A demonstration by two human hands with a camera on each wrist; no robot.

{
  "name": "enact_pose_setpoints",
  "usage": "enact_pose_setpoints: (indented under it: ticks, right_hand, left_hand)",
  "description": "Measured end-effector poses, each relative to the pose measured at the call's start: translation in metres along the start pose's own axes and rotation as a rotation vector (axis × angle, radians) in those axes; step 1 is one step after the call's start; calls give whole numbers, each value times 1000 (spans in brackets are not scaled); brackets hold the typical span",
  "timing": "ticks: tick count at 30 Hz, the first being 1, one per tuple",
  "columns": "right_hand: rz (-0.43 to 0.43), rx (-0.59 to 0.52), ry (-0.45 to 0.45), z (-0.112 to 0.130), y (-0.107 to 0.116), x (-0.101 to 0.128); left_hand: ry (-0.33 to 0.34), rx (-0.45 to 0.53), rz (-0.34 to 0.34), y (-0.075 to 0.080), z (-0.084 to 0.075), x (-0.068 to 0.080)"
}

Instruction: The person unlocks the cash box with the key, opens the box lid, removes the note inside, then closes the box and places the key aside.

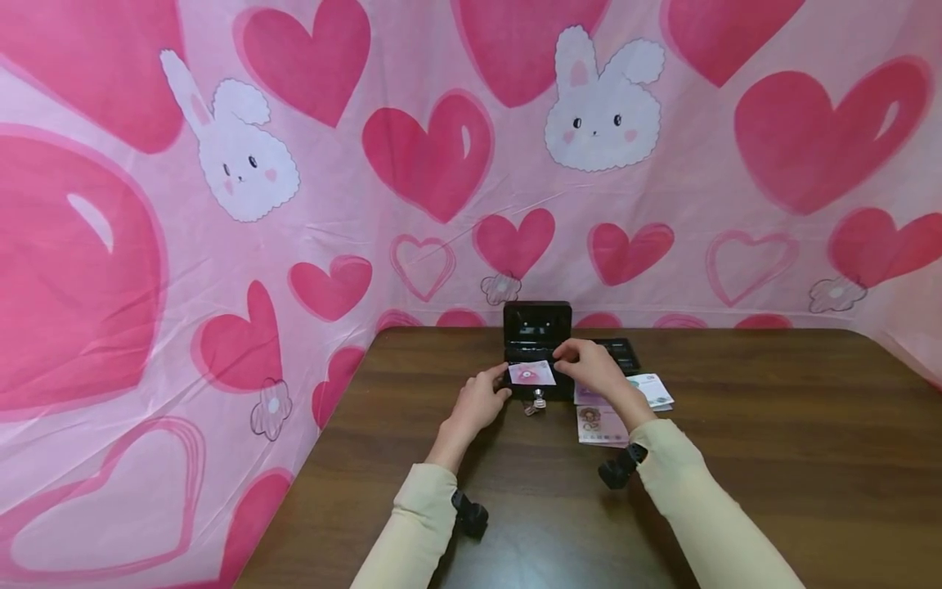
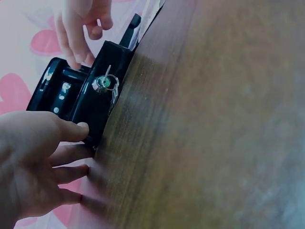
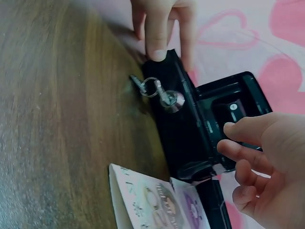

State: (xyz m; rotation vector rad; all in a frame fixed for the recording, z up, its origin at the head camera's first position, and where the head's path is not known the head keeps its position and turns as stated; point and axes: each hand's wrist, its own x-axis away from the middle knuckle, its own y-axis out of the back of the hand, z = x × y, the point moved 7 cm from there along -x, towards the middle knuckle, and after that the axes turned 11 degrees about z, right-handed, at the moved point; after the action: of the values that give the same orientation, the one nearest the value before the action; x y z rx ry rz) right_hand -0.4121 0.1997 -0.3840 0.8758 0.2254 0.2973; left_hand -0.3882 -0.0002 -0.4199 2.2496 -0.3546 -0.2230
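Head view: both hands are laying a pink banknote (image 1: 532,373) into the open black cash box (image 1: 537,327) mid-table. Left hand (image 1: 477,402) and right hand (image 1: 589,366) are pinching its edges. Next move probably needs release, lid closing.

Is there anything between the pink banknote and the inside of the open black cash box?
Nothing visible blocks it. The pink banknote lies across the open top of the black cash box, with the left hand at its left edge and the right hand at its right. The keys hang in front, outside the box.
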Motion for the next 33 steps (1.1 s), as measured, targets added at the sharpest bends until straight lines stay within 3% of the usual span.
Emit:
enact_pose_setpoints:
  ticks: [13,33]
  right_hand:
    - [16,39,0,-5,-17,-12]
    - [51,170,-141,-3,-27,-19]
  left_hand:
    - [-10,67,-14,1,2,2]
    - [-8,82,-17,0,3,0]
